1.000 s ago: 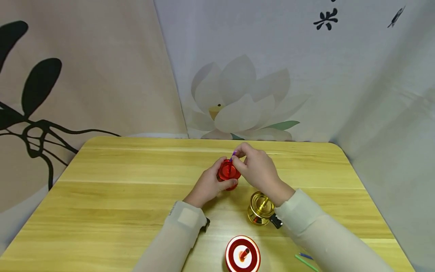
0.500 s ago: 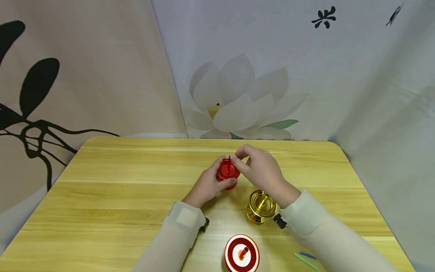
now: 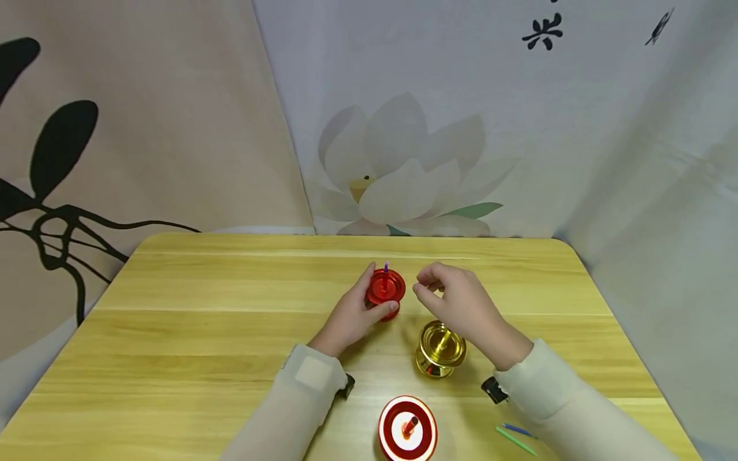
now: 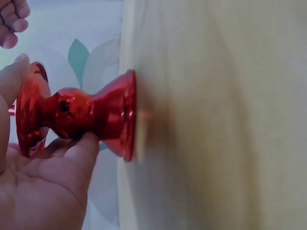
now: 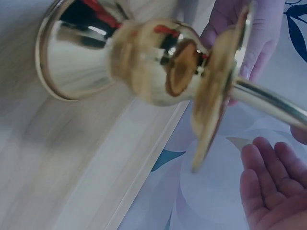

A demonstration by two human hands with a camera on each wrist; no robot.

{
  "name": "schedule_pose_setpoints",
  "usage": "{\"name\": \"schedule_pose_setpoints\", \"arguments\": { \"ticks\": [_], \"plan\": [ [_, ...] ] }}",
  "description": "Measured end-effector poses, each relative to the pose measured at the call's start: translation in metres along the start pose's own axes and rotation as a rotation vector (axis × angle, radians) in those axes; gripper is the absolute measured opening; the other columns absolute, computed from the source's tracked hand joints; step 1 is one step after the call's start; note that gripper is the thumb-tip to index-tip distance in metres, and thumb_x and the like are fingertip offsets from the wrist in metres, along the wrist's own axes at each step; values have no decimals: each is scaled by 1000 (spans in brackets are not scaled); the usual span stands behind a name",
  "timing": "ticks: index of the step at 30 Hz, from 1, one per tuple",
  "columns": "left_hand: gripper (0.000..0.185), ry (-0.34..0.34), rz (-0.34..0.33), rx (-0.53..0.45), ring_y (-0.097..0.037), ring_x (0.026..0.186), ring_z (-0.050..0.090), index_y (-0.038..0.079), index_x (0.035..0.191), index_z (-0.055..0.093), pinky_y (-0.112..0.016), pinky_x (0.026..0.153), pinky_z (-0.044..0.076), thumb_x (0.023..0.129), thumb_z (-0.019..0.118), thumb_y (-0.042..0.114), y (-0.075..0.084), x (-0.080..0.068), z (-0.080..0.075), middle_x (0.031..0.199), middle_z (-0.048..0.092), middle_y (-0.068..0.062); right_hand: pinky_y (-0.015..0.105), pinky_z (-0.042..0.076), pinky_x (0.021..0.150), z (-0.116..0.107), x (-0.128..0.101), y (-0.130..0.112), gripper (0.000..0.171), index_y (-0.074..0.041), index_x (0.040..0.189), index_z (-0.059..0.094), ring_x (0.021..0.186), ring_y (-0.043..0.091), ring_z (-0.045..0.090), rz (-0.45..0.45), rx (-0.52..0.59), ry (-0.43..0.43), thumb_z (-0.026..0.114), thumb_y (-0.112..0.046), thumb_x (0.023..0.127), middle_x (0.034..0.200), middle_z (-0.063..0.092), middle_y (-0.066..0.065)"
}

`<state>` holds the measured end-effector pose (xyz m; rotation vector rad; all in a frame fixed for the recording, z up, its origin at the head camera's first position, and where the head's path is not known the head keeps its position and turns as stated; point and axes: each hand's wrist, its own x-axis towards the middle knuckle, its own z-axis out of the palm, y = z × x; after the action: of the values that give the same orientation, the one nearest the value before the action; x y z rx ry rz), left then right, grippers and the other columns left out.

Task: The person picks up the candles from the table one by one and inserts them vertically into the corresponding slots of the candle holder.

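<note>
My left hand [image 3: 348,320] grips a shiny red candlestick [image 3: 377,291] by its side, thumb at the front. In the left wrist view the red candlestick [image 4: 76,108] shows a flared base, a round middle and a dish, its base close to the tabletop. A thin purple candle [image 3: 386,267] stands on the candlestick's central post. To the right, apart from it, my right hand [image 3: 461,304] hovers with fingers loosely bent and nothing in them. Below the right hand stands a gold candlestick [image 3: 441,349], large and near in the right wrist view [image 5: 144,62].
A red and white candlestick [image 3: 407,428] with a central post stands near the front of the wooden table [image 3: 202,352]. A green stick [image 3: 516,442] and a blue stick [image 3: 519,430] lie at the front right. Printed cloth [image 3: 461,96] hangs behind the table.
The right hand has let go of the purple candle and drawn away to the right. The left hand still holds the red candlestick in nearly the same place.
</note>
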<state>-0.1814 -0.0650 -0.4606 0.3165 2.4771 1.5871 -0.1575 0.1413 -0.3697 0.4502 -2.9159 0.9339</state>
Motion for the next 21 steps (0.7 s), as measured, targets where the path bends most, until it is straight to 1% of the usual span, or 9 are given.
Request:
{"name": "schedule_pose_setpoints", "arguments": {
  "ticks": [3, 5, 7, 10, 13, 16, 21],
  "plan": [
    [100, 17, -5, -68, -30, 140, 44, 8, 161, 15, -46, 114, 37, 89, 79, 34, -1, -1, 1, 156, 40, -15, 45, 57, 85, -2, -5, 4, 19, -9, 107, 71, 95, 21, 69, 12, 8, -9, 67, -24, 97, 100, 73, -1],
    [100, 26, -6, -136, -30, 140, 43, 6, 161, 15, -44, 114, 37, 88, 80, 29, -2, -2, 0, 157, 38, -15, 46, 57, 85, -4, -9, 7, 19, -8, 107, 71, 95, 21, 69, 16, 5, -12, 67, -23, 97, 100, 73, 0],
    [98, 29, 1, -205, -29, 142, 41, 3, 160, 16, -43, 114, 36, 88, 80, 22, -2, -4, -2, 158, 36, -16, 46, 56, 85, -7, -13, 10, 19, -8, 107, 71, 95, 21, 69, 22, 1, -15, 68, -22, 96, 100, 73, 0],
    [92, 25, 21, -257, -30, 144, 38, -1, 158, 20, -42, 114, 35, 89, 78, 16, -4, -10, -6, 159, 34, -18, 46, 56, 86, -10, -19, 16, 18, -8, 107, 71, 94, 20, 69, 34, 0, -13, 69, -21, 96, 100, 74, 0],
    [89, 20, 24, -250, -29, 145, 36, -1, 157, 24, -41, 114, 35, 89, 78, 16, -4, -16, -11, 159, 34, -16, 47, 55, 86, -15, -25, 23, 17, -7, 108, 71, 93, 20, 70, 49, 1, -3, 70, -19, 95, 99, 73, 0],
    [86, 21, 12, -232, -28, 145, 36, 0, 157, 27, -41, 115, 34, 89, 78, 17, -2, -21, -14, 160, 33, -13, 48, 55, 86, -19, -32, 30, 18, -6, 108, 71, 92, 21, 70, 64, 1, 0, 71, -17, 94, 100, 73, 1],
    [82, 35, -12, -224, -30, 145, 37, 0, 155, 31, -42, 115, 34, 91, 77, 19, -1, -32, -16, 159, 35, -14, 49, 55, 86, -23, -43, 41, 16, -6, 106, 71, 92, 22, 69, 97, -14, -29, 73, -15, 92, 100, 73, 1]
  ]
}}
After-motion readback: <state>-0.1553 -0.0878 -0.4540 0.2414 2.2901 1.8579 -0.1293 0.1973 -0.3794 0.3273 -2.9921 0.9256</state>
